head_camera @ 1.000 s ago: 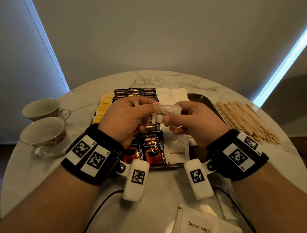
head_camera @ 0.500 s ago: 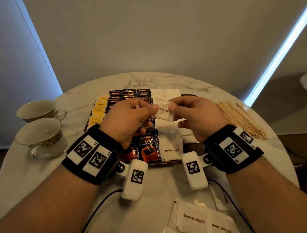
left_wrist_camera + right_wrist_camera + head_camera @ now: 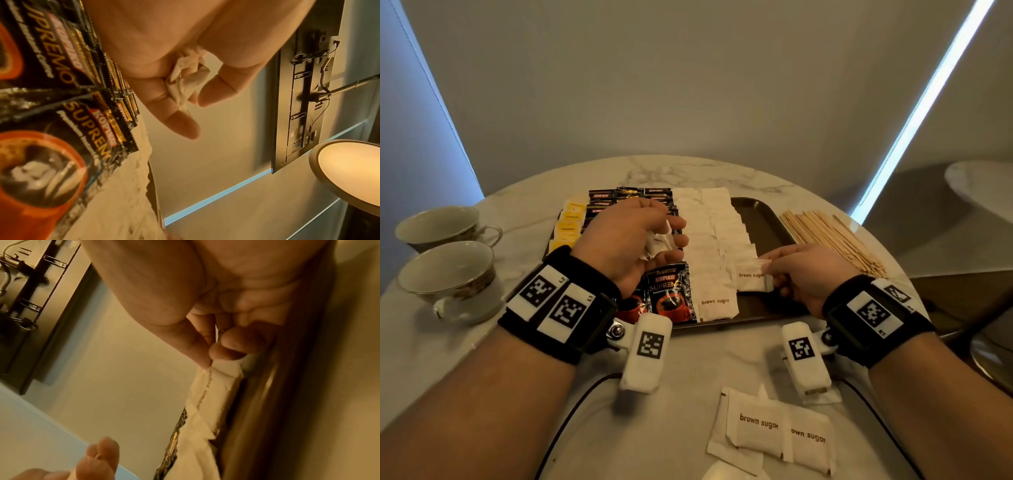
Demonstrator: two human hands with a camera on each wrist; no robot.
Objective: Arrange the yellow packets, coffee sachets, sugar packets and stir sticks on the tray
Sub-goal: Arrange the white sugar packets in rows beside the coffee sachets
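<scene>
- The right hand (image 3: 804, 274) pinches a sugar packet (image 3: 751, 275) by its right edge, thumb on top and fingers beneath, low over the tray (image 3: 763, 219) at the near end of the right white row.
- The wrist view shows the same: thumb and fingertips (image 3: 224, 352) closed on the packet's end.
- The left hand (image 3: 619, 246) is over the coffee sachets (image 3: 669, 291), fingers curled around a few crumpled white packets (image 3: 657, 243); its wrist view shows them bunched between thumb and fingers.
- On the tray, from left to right: a column of yellow packets (image 3: 568, 226), two dark rows of sachets, then two overlapping rows of white sugar packets (image 3: 709, 246) running far to near.
- The tray's right strip is bare dark metal.
- Stir sticks (image 3: 832, 240) lie in a loose heap on the table (image 3: 688, 363), just right of the tray.
- Two more brown sugar packets (image 3: 774, 435) sit on the table near the person, overlapping.
- Two teacups (image 3: 445, 274) stand at the left edge of the table, well apart from the tray.
</scene>
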